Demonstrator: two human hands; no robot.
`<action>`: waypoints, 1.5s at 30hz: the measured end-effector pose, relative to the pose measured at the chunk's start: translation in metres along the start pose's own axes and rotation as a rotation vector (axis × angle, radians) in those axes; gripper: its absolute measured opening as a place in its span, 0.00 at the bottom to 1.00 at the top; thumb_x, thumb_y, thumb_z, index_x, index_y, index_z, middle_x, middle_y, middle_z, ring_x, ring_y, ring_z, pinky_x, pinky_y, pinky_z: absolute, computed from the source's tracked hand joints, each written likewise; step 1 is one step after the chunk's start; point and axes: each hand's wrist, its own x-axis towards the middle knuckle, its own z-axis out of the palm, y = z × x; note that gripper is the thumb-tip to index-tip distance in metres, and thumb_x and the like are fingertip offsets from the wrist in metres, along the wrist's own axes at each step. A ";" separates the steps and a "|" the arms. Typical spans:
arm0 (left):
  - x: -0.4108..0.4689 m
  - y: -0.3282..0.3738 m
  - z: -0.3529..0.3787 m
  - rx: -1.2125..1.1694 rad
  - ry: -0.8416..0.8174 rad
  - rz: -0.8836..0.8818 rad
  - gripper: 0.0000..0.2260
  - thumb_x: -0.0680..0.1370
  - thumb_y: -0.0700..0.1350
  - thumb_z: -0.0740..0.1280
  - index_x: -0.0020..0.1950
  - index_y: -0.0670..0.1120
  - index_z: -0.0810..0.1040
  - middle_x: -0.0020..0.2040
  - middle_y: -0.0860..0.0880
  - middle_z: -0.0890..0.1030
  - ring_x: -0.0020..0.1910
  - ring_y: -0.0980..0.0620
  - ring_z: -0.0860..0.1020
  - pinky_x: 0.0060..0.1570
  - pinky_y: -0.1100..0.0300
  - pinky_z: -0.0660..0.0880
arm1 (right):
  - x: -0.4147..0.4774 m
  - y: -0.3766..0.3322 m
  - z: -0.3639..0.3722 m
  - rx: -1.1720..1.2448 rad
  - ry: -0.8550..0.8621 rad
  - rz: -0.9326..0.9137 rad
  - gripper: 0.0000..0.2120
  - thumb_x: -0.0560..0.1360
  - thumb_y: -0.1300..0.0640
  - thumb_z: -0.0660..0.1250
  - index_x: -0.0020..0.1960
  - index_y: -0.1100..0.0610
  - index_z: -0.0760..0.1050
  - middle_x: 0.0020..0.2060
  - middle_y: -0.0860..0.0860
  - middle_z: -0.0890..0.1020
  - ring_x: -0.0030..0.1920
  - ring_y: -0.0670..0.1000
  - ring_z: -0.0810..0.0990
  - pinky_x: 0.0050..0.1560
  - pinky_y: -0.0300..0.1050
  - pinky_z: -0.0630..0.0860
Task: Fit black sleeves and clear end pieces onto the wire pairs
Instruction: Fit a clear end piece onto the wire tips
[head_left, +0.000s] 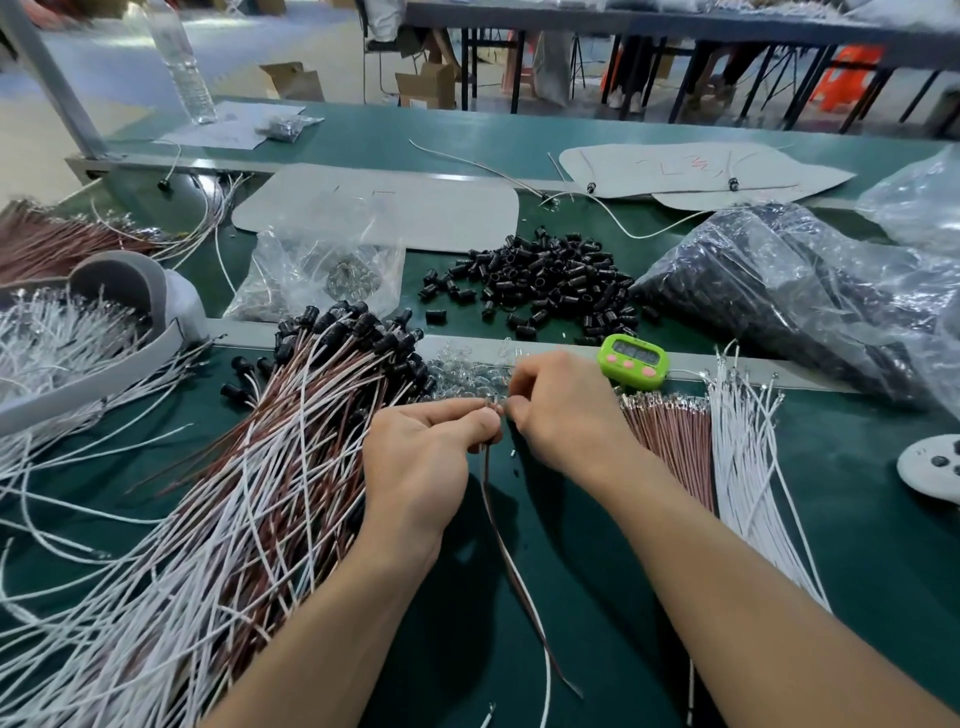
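Left hand (415, 457) pinches a brown-and-white wire pair (501, 535) near its top, with the rest trailing over the green mat. Right hand (563, 410) pinches the tips, probably fitting a clear end piece. Next, likely a sleeve from the black sleeves (545, 280) beyond.

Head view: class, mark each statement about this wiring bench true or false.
1. The left hand and right hand both pinch the top end of one wire pair. True.
2. The timer is red. False: it is green with pink buttons.
3. Loose black sleeves lie piled beyond the hands. True.
4. The bottle lies on its side. False: it stands on its base at the far left.
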 end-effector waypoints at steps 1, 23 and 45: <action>0.000 0.000 0.000 0.015 -0.004 0.004 0.07 0.70 0.35 0.77 0.38 0.47 0.89 0.37 0.48 0.87 0.40 0.55 0.85 0.40 0.71 0.76 | -0.002 0.004 -0.002 0.023 0.020 0.017 0.04 0.74 0.57 0.72 0.40 0.51 0.82 0.39 0.52 0.85 0.44 0.56 0.83 0.48 0.49 0.80; -0.017 -0.005 0.009 0.455 -0.314 0.118 0.07 0.64 0.48 0.74 0.40 0.55 0.89 0.34 0.56 0.86 0.39 0.59 0.85 0.46 0.60 0.79 | -0.061 0.048 -0.018 0.964 -0.119 0.068 0.14 0.69 0.74 0.74 0.37 0.56 0.83 0.29 0.54 0.83 0.26 0.47 0.78 0.28 0.36 0.72; -0.015 -0.013 0.010 0.354 -0.248 0.102 0.05 0.65 0.47 0.73 0.38 0.55 0.88 0.34 0.51 0.86 0.36 0.54 0.84 0.43 0.58 0.79 | -0.059 0.050 -0.019 0.952 -0.171 0.075 0.11 0.72 0.72 0.71 0.37 0.59 0.84 0.28 0.56 0.81 0.25 0.50 0.73 0.25 0.36 0.67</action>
